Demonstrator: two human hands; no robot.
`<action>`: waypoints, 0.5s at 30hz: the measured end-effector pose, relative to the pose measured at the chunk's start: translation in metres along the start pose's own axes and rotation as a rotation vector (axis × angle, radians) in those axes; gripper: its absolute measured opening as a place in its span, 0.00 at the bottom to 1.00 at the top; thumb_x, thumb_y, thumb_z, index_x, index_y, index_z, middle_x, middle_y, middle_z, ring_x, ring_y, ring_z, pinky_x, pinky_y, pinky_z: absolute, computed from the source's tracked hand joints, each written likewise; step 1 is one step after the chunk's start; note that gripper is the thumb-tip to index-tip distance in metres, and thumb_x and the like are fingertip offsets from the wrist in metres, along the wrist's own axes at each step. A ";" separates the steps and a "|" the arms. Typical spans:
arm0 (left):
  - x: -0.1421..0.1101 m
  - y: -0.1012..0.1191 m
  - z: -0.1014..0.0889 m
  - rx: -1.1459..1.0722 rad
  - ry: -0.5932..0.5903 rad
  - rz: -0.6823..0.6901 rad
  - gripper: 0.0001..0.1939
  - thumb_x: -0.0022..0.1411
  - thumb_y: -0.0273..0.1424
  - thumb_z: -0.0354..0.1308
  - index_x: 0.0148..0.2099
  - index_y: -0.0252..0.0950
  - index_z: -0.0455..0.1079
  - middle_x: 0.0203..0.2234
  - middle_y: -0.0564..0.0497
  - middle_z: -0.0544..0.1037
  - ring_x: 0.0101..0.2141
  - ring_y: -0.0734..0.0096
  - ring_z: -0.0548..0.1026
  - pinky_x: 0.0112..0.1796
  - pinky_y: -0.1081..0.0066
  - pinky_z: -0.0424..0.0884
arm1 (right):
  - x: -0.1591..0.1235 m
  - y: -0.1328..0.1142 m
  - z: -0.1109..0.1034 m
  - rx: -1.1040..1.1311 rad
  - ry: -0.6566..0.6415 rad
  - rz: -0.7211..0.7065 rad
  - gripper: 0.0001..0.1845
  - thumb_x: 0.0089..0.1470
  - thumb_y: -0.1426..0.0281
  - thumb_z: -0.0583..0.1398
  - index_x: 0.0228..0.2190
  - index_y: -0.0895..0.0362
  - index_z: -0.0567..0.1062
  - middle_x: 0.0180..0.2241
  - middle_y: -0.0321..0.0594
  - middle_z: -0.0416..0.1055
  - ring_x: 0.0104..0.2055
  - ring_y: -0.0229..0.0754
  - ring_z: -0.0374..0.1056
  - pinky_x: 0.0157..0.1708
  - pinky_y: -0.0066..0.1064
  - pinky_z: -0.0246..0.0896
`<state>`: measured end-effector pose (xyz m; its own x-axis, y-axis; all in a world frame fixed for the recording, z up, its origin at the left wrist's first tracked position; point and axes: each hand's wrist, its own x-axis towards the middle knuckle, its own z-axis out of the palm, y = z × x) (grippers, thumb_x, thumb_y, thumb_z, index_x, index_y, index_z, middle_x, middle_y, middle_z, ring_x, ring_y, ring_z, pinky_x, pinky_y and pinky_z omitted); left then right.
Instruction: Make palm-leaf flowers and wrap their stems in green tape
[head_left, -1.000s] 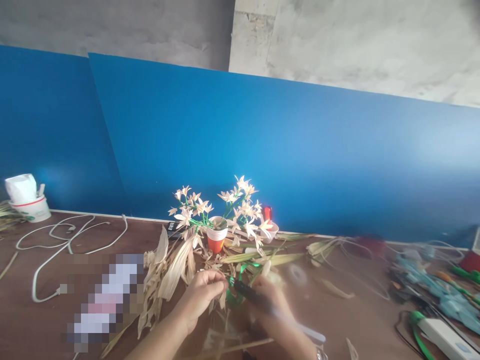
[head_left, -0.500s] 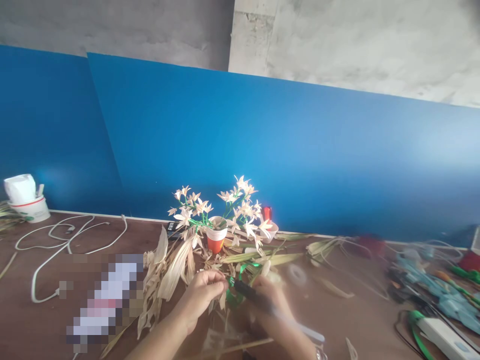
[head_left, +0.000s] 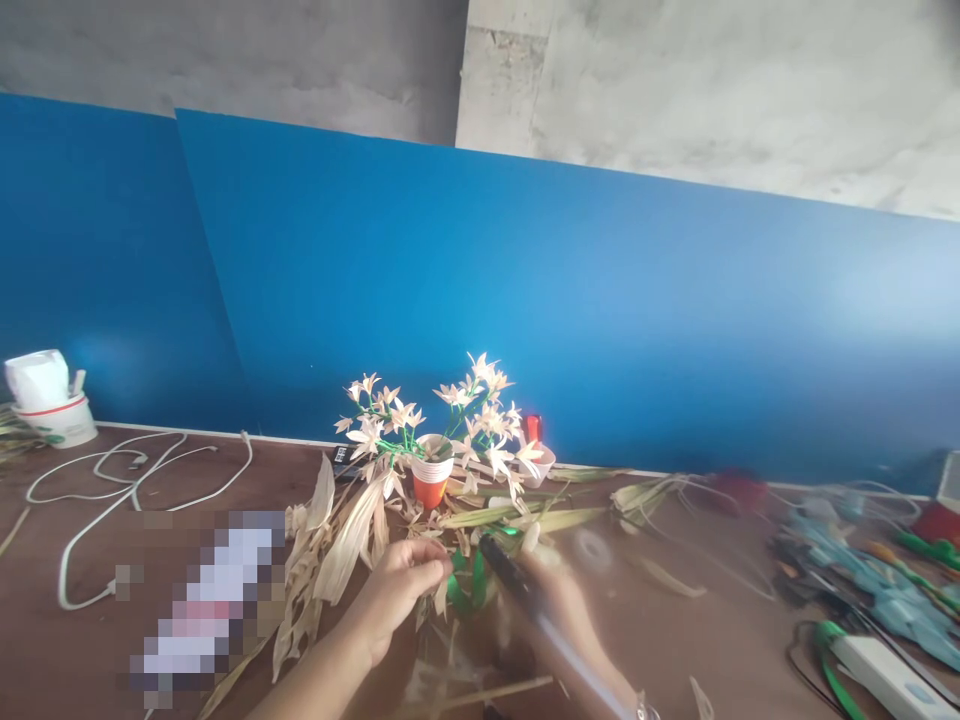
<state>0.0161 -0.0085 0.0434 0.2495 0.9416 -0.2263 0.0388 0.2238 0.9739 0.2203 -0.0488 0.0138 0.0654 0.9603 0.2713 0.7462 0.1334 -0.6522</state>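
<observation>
My left hand (head_left: 409,585) is closed in a pinch over the table, with thumb and forefinger pressed together. What lies between them is too small to make out. Beside these fingertips is a loop of green ribbon or tape (head_left: 478,580). My right hand (head_left: 555,585) is wrapped round a black glue gun (head_left: 514,580), blurred, its nozzle pointing up and left. A translucent glue stick (head_left: 577,665) runs back from it along my forearm. Behind my hands, an orange and white paper cup (head_left: 430,485) holds pale husk flowers (head_left: 491,415) on green stems.
Dried corn husks (head_left: 352,540) lie left of my hands. White cables (head_left: 97,530) and a white tub (head_left: 64,420) are at the left. At the right are a white power strip (head_left: 885,670) and pale blue material (head_left: 892,600). A blue panel (head_left: 487,280) stands behind.
The glue gun's nozzle has drawn away from my left fingertips, moving right and tilting steeper upward. My left hand keeps its pinch in nearly the same place.
</observation>
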 end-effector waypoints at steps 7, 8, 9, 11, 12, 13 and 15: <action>-0.008 0.012 -0.012 0.211 -0.471 0.010 0.03 0.42 0.28 0.61 0.24 0.35 0.74 0.43 0.49 0.73 0.41 0.61 0.70 0.40 0.68 0.62 | 0.001 0.011 0.005 -0.262 0.068 0.112 0.14 0.45 0.73 0.53 0.38 0.55 0.69 0.29 0.41 0.71 0.33 0.45 0.67 0.30 0.30 0.56; -0.010 0.012 -0.011 0.225 -0.530 0.012 0.03 0.42 0.28 0.61 0.24 0.35 0.74 0.43 0.49 0.73 0.42 0.60 0.70 0.40 0.68 0.62 | 0.001 0.014 0.009 -0.261 0.096 0.109 0.16 0.46 0.73 0.53 0.39 0.55 0.69 0.31 0.42 0.71 0.34 0.47 0.67 0.31 0.32 0.56; -0.011 0.011 -0.010 0.235 -0.563 0.007 0.03 0.41 0.27 0.61 0.25 0.36 0.74 0.43 0.49 0.73 0.42 0.60 0.70 0.40 0.68 0.63 | 0.000 0.017 0.013 -0.257 0.120 0.103 0.16 0.47 0.73 0.52 0.41 0.56 0.69 0.32 0.44 0.71 0.36 0.48 0.67 0.32 0.33 0.57; -0.013 0.007 -0.005 0.262 -0.527 -0.015 0.04 0.41 0.27 0.60 0.25 0.35 0.74 0.43 0.49 0.73 0.40 0.61 0.71 0.38 0.69 0.63 | -0.002 0.020 0.019 -0.246 0.152 0.095 0.17 0.49 0.72 0.51 0.42 0.56 0.69 0.34 0.46 0.70 0.38 0.50 0.66 0.33 0.35 0.58; -0.014 0.005 -0.002 0.282 -0.460 -0.029 0.04 0.41 0.27 0.60 0.26 0.35 0.73 0.44 0.48 0.73 0.39 0.62 0.71 0.36 0.70 0.64 | -0.003 0.021 0.021 -0.236 0.162 0.089 0.17 0.49 0.72 0.51 0.42 0.57 0.69 0.35 0.47 0.70 0.38 0.51 0.66 0.33 0.36 0.59; -0.014 0.003 0.000 0.304 -0.378 -0.036 0.05 0.42 0.28 0.60 0.26 0.35 0.73 0.44 0.48 0.72 0.38 0.63 0.71 0.34 0.71 0.64 | -0.003 0.021 0.023 -0.220 0.169 0.080 0.17 0.50 0.71 0.51 0.43 0.57 0.69 0.35 0.47 0.70 0.38 0.51 0.66 0.33 0.36 0.59; -0.013 0.000 0.004 0.337 -0.313 -0.030 0.05 0.42 0.28 0.60 0.26 0.35 0.72 0.43 0.49 0.73 0.33 0.66 0.71 0.31 0.72 0.63 | -0.005 0.021 0.025 -0.178 0.176 0.060 0.18 0.50 0.70 0.51 0.44 0.56 0.69 0.36 0.48 0.70 0.39 0.52 0.66 0.33 0.37 0.60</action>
<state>0.0162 -0.0222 0.0461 0.5219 0.8029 -0.2881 0.3497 0.1067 0.9308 0.2189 -0.0450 -0.0186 0.2157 0.9058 0.3647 0.8415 0.0171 -0.5400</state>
